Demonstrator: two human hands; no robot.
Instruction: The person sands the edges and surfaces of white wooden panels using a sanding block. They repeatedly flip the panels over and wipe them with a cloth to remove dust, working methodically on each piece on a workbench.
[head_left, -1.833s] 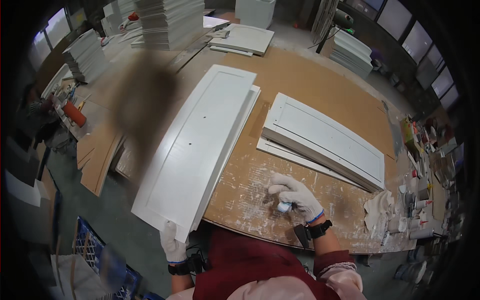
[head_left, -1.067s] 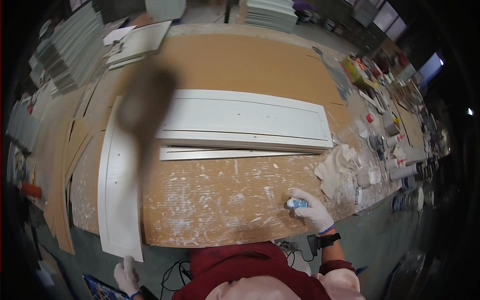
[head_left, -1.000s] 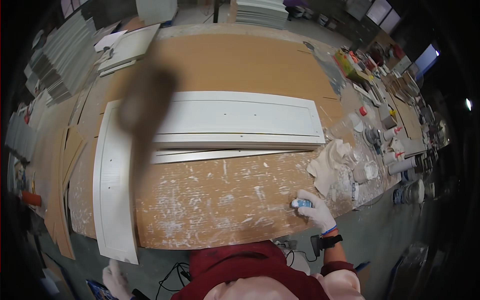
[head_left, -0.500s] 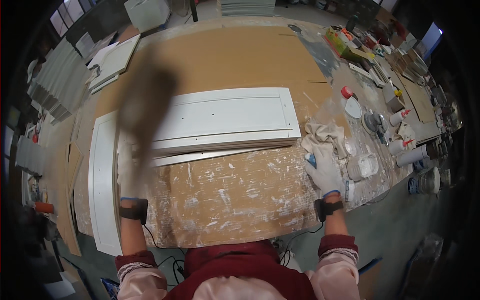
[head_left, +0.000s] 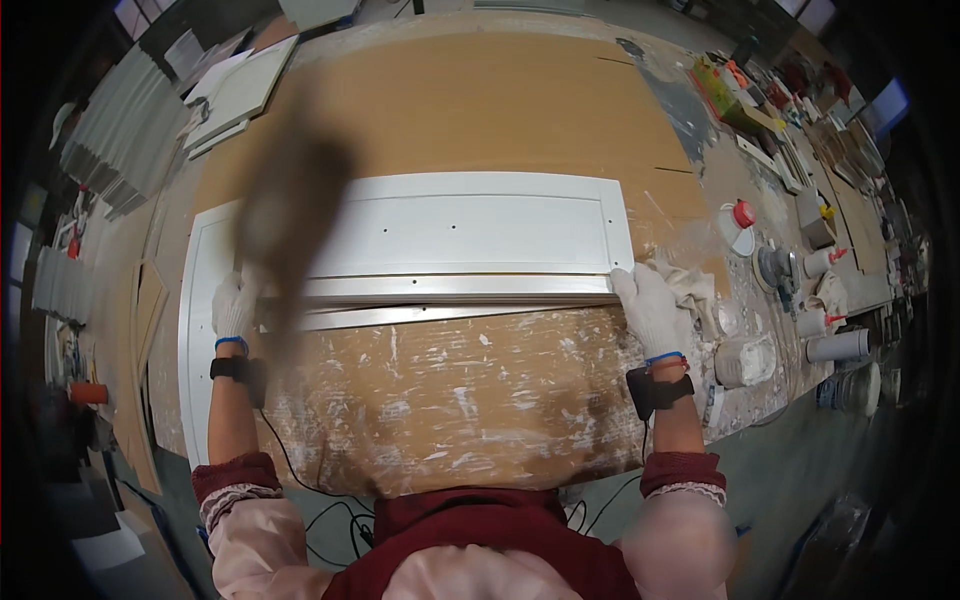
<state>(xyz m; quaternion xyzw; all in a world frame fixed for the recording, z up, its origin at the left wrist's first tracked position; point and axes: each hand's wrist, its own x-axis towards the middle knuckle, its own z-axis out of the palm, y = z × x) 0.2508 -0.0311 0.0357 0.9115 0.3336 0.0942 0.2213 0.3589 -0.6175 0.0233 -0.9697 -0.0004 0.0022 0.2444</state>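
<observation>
Right hand (head_left: pixel 652 310) at right end of crosswise white panel (head_left: pixel 460 238), left hand (head_left: pixel 232 308) near left; grips unclear.

A brown blur (head_left: pixel 297 195) hides the left end of the panel (head_left: pixel 470 225) and borders the left hand (head_left: pixel 233 306), whose grip cannot be told. The right sleeve (head_left: pixel 680 545) is smeared; the lower edge cuts off the apron (head_left: pixel 475 508).

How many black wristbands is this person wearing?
2. One black wristband is on the left wrist, just behind the left hand; the other is behind the right hand. Sleeves could hide more.
</observation>
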